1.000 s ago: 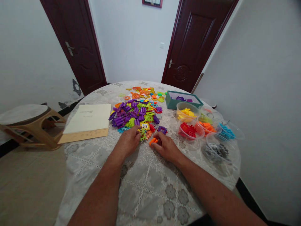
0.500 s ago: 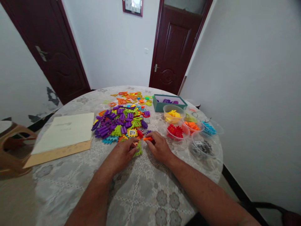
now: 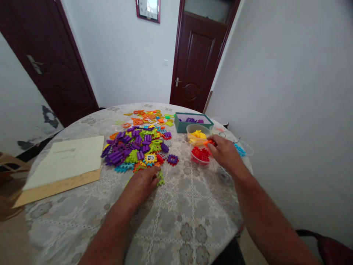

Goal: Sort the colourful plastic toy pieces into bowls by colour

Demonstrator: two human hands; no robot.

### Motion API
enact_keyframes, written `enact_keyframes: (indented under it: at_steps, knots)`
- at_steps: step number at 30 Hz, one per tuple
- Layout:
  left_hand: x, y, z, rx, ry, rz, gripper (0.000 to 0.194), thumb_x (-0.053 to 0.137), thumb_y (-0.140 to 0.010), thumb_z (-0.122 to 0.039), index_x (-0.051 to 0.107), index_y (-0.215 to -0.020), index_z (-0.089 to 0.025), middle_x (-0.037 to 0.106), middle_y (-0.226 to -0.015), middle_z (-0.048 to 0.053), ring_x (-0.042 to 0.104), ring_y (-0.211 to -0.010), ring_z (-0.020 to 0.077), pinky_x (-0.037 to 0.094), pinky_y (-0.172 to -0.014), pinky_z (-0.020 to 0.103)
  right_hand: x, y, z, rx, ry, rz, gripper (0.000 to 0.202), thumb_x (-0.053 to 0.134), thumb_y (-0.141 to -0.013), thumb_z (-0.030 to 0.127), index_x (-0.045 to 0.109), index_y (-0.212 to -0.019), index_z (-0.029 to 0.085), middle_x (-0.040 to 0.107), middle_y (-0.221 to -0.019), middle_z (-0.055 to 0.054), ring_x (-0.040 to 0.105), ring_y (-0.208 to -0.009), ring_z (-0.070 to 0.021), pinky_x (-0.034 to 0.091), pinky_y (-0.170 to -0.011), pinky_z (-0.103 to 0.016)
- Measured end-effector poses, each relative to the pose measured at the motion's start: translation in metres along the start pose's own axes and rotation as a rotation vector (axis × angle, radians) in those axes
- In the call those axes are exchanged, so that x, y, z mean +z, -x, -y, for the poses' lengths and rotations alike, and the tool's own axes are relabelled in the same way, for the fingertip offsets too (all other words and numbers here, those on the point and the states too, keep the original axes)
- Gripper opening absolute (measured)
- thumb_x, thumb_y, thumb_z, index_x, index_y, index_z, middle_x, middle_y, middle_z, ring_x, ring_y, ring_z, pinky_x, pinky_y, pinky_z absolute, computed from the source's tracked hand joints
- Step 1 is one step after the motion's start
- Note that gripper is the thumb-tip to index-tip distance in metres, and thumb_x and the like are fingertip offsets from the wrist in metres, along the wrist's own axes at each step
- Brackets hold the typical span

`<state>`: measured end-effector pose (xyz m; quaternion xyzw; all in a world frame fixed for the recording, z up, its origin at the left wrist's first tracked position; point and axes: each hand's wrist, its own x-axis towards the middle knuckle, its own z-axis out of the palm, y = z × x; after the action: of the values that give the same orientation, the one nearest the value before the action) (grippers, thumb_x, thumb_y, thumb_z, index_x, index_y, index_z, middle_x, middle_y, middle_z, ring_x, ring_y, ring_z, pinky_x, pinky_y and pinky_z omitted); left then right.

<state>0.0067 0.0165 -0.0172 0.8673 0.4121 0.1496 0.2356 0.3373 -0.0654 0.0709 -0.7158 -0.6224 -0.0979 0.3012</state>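
Observation:
My right hand point(image 3: 224, 150) is over the clear tubs at the right. Its thumb and fingers pinch an orange building piece point(image 3: 208, 142) above the tub of red pieces point(image 3: 200, 154). My left hand point(image 3: 143, 181) rests low at the front of a mixed pile of plastic building pieces point(image 3: 135, 143). Its fingers are curled together, and whatever they hold is hidden. A lime green piece point(image 3: 161, 178) lies against its thumb side. Just beyond, a purple gear-shaped piece point(image 3: 173, 159) lies on the cloth.
A tub of yellow pieces point(image 3: 198, 135) and a green box point(image 3: 180, 127) with purple pieces stand behind the red tub. Blue pieces point(image 3: 239, 149) show beyond my right hand. An open booklet point(image 3: 66, 158) lies at the left of the lace-covered round table point(image 3: 171, 221).
My right hand has moved right, from beside my left hand to over the tubs, carrying the orange piece. My left hand has stayed by the pile. The view has shifted slightly.

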Motion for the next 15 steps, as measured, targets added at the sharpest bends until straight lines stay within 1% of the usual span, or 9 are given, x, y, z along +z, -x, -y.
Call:
enact_keyframes:
  at_steps: [2,4,6,8,10,11,13,15]
  knots:
    - [0.000,0.000,-0.002,-0.007,0.005,-0.001,0.039,0.056,-0.094,-0.024,0.067,-0.131,-0.021,0.078,-0.115,0.012,0.072,-0.104,0.0258,0.049,-0.089,0.033,-0.009,-0.013,-0.032,0.047,0.105,0.056,0.029,0.057,-0.091,0.018,0.075,-0.114,0.016,0.078,-0.106,-0.012,0.070,-0.091,-0.0241,0.051,-0.088,-0.037]
    - [0.000,-0.001,-0.004,-0.011,0.017,-0.006,0.038,0.058,-0.093,-0.024,0.068,-0.130,-0.022,0.078,-0.113,0.012,0.072,-0.103,0.0255,0.048,-0.089,0.032,-0.012,-0.026,-0.061,0.100,0.184,0.122,0.030,0.057,-0.090,0.017,0.077,-0.113,0.015,0.079,-0.106,-0.012,0.071,-0.091,-0.0231,0.051,-0.087,-0.034]
    - [-0.001,-0.001,-0.004,-0.015,0.030,-0.007,0.038,0.059,-0.092,-0.023,0.068,-0.129,-0.022,0.078,-0.112,0.012,0.071,-0.104,0.0253,0.048,-0.089,0.032,-0.013,-0.036,-0.082,0.161,0.248,0.169,0.031,0.058,-0.089,0.016,0.078,-0.113,0.015,0.079,-0.110,-0.012,0.072,-0.095,-0.0227,0.051,-0.087,-0.032]
    - [-0.001,-0.001,-0.004,-0.011,0.056,-0.002,0.039,0.058,-0.092,-0.021,0.069,-0.130,-0.021,0.077,-0.113,0.011,0.070,-0.105,0.0249,0.047,-0.091,0.032,-0.014,-0.041,-0.095,0.208,0.289,0.176,0.033,0.058,-0.088,0.014,0.078,-0.115,0.013,0.079,-0.114,-0.014,0.073,-0.099,-0.0231,0.051,-0.090,-0.031]
    - [-0.002,-0.001,-0.003,-0.002,0.091,-0.007,0.040,0.057,-0.092,-0.021,0.068,-0.131,-0.020,0.077,-0.115,0.011,0.069,-0.108,0.0246,0.047,-0.093,0.032,-0.016,-0.040,-0.097,0.223,0.307,0.161,0.037,0.056,-0.089,0.013,0.076,-0.120,0.012,0.078,-0.118,-0.015,0.073,-0.103,-0.0241,0.051,-0.093,-0.031]
    - [-0.003,0.000,-0.003,0.004,0.112,-0.013,0.041,0.056,-0.092,-0.021,0.068,-0.132,-0.020,0.076,-0.117,0.011,0.069,-0.110,0.0245,0.047,-0.095,0.032,-0.017,-0.037,-0.094,0.220,0.303,0.142,0.038,0.055,-0.090,0.013,0.075,-0.122,0.012,0.077,-0.120,-0.016,0.073,-0.104,-0.0244,0.051,-0.094,-0.032]
    - [-0.004,0.001,-0.003,0.006,0.153,-0.029,0.043,0.054,-0.093,-0.021,0.067,-0.135,-0.021,0.075,-0.120,0.010,0.068,-0.111,0.0242,0.047,-0.096,0.032,-0.017,-0.029,-0.078,0.194,0.262,0.084,0.036,0.053,-0.093,0.016,0.076,-0.121,0.014,0.077,-0.119,-0.014,0.073,-0.102,-0.0243,0.052,-0.095,-0.034]
    - [-0.005,0.002,-0.004,-0.002,0.196,-0.045,0.046,0.052,-0.094,-0.022,0.065,-0.137,-0.020,0.075,-0.120,0.010,0.069,-0.108,0.0240,0.047,-0.094,0.033,-0.014,-0.016,-0.052,0.129,0.160,0.034,0.031,0.052,-0.095,0.021,0.077,-0.115,0.017,0.078,-0.115,-0.011,0.073,-0.100,-0.0237,0.052,-0.096,-0.035]
